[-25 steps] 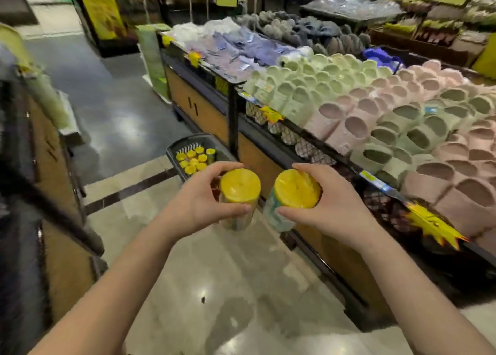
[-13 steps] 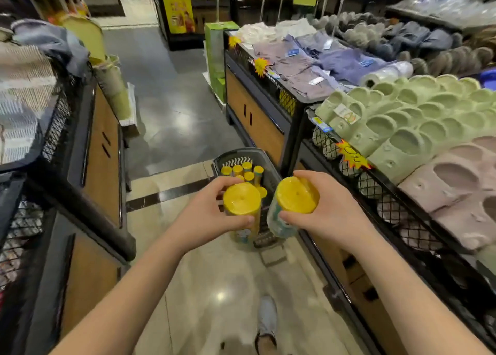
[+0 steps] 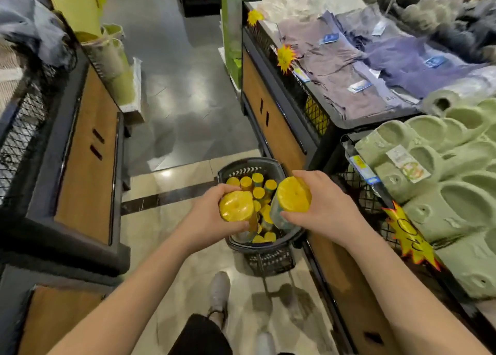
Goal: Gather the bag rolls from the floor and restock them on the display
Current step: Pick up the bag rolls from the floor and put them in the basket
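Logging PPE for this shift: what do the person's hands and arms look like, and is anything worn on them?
The left hand and right hand are bare: no gloves, rings or watch visible. Both forearms are uncovered as far as the frame shows, with no sleeve, band or marking in view.

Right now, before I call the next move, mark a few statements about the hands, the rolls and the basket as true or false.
1. The left hand holds a yellow roll. True.
2. The right hand is empty. False: it holds a second yellow roll.
3. A basket stands on the floor below the hands. True.
4. The basket is empty. False: more yellow rolls stand in it.
5. Green slippers lie on the display to the right. True.
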Tool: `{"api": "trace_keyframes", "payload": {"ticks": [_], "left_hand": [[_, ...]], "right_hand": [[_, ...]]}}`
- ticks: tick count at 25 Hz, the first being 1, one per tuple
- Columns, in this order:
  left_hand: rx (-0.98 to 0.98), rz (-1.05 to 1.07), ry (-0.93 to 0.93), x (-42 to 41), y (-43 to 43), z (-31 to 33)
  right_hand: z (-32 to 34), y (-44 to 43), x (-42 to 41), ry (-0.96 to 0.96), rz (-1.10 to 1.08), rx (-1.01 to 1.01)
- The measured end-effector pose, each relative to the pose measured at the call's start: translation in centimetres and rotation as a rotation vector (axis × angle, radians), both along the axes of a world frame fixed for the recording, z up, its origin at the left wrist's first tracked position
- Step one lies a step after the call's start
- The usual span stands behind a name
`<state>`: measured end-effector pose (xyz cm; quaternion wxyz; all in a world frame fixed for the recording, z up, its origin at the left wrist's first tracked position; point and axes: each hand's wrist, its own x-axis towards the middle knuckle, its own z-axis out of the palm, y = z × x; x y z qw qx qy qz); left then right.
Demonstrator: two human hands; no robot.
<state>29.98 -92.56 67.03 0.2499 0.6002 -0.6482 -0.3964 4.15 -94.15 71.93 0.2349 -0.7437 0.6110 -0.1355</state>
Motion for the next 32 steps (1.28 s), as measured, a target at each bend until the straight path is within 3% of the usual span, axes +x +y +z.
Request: {"api": "trace_keyframes", "payload": {"ticks": [9, 19, 28, 32], "left_hand": [[0.191, -0.136, -0.079, 1.7, -14.4, -14.1], [0.320, -0.220, -0.253, -1.9, -17.6, -41.1], [0.339, -0.342, -0.811, -5.4, -18.6, -51.1], [0.322, -0.397, -0.937, -6.1, -19.0, -52.7]], "right_hand": [[-13.0, -13.3, 2.1, 0.014, -0.079, 0.265], [-44.1, -16.5, 2.2, 0.086, -0.113, 0.446], [-58.4, -16.4, 4.9, 0.143, -0.047, 0.485], [-61.3, -17.0, 6.2, 0.220, -0.080, 0.524]]}}
